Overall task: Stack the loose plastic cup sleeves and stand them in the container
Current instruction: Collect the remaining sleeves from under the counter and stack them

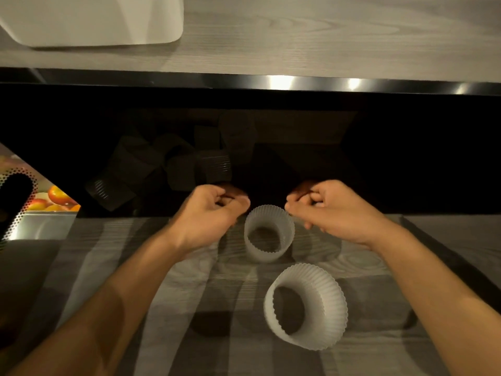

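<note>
- No word, label, brand, number or sign can be read anywhere in the head view.
- The box (40, 204) at the left edge carries only a printed picture of orange-red fruit and a dotted pattern. No letters can be made out on it.

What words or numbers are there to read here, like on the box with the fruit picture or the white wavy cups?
No text can be read anywhere in this view.
Fruit-printed box: only a picture and a dot pattern, no words showing.
Upright ribbed sleeve: blank.
Tilted ribbed sleeve: blank.
White bin: blank.
</note>
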Action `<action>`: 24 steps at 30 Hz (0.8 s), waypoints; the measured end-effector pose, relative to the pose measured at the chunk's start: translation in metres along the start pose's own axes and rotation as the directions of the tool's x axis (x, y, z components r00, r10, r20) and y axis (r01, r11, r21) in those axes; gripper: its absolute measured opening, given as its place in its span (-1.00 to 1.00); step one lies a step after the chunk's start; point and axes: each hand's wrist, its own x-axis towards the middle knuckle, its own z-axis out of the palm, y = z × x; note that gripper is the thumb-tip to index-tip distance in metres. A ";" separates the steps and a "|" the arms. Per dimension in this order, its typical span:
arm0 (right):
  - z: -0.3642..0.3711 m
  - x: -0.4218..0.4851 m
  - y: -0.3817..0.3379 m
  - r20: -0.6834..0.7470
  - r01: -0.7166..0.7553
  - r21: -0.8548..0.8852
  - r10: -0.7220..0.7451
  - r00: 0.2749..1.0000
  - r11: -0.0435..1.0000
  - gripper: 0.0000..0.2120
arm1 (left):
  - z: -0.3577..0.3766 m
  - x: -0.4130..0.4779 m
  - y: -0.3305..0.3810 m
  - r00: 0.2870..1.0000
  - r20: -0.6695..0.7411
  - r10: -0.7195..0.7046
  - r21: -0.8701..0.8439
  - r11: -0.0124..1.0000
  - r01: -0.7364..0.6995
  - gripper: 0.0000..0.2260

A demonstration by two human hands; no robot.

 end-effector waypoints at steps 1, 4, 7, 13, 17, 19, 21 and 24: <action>-0.002 0.006 -0.001 -0.062 -0.034 -0.009 0.034 0.997 0.999 -0.77 | -0.002 0.003 0.002 0.996 -0.085 -0.018 0.007 1.000 0.019 -0.85; 0.003 0.030 -0.011 -0.194 -0.087 0.018 0.089 0.977 0.996 -0.84 | -0.007 0.016 0.012 0.957 -0.269 -0.109 -0.055 0.994 0.098 -0.85; 0.013 0.066 -0.026 -0.200 0.061 0.003 -0.059 0.978 0.998 -0.76 | -0.010 0.033 0.029 0.961 -0.276 0.018 0.094 0.996 0.008 -0.74; 0.023 0.132 -0.056 -0.217 0.050 0.204 -0.005 0.976 0.978 -0.58 | -0.021 0.087 0.033 0.958 -0.248 0.146 0.340 0.939 -0.055 -0.75; 0.025 0.141 -0.061 -0.115 -0.018 0.366 0.064 0.991 0.930 -0.53 | -0.024 0.114 0.027 0.978 -0.183 0.098 0.369 0.929 -0.024 -0.69; 0.028 0.142 -0.058 -0.102 -0.026 0.388 0.070 0.992 0.921 -0.51 | -0.022 0.114 0.031 0.983 -0.164 0.085 0.353 0.935 -0.022 -0.70; 0.029 0.141 -0.056 -0.109 -0.026 0.412 0.077 0.991 0.911 -0.51 | -0.018 0.116 0.031 0.985 -0.157 0.074 0.349 0.937 -0.015 -0.68; 0.029 0.139 -0.048 -0.099 -0.030 0.473 0.087 0.991 0.881 -0.53 | -0.009 0.118 0.031 0.984 -0.155 0.083 0.307 0.951 -0.032 -0.65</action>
